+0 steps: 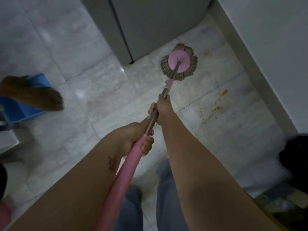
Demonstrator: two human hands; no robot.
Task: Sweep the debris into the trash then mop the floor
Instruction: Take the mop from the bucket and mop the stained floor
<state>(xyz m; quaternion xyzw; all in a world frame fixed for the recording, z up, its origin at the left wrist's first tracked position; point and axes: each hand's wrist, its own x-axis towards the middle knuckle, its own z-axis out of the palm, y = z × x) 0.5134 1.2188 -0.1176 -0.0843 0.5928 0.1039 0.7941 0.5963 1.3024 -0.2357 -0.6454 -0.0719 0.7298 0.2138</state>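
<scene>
1. One mop (179, 62), one broom (33, 93), one blue dustpan (21, 105) and two bare forearms are in view over a pale tiled floor (93, 90); orange stains (218, 104) dot the tiles to the right in several scattered patches.
2. The mop has a round pink disc ringed by grey-brown strands, a metal shaft with a pink collar partway up, and a pink sleeve (126, 167) on the upper handle. Its head lies flat on the floor just beside the corner of a grey appliance (150, 22), with a white wall (275, 47) off to the right.
3. The right hand (162, 109) is extended forward, its fingers wrapped tight around the metal shaft just below the pink collar.
4. The left hand (138, 139) is nearer the body, fingers closed around the handle where the pink sleeve meets the metal; a reddish mark shows on that forearm.
5. The broom's brown bristles rest over the dustpan at the left edge, well apart from the mop head.
6. Blue trouser legs (165, 189) show beneath the arms.
</scene>
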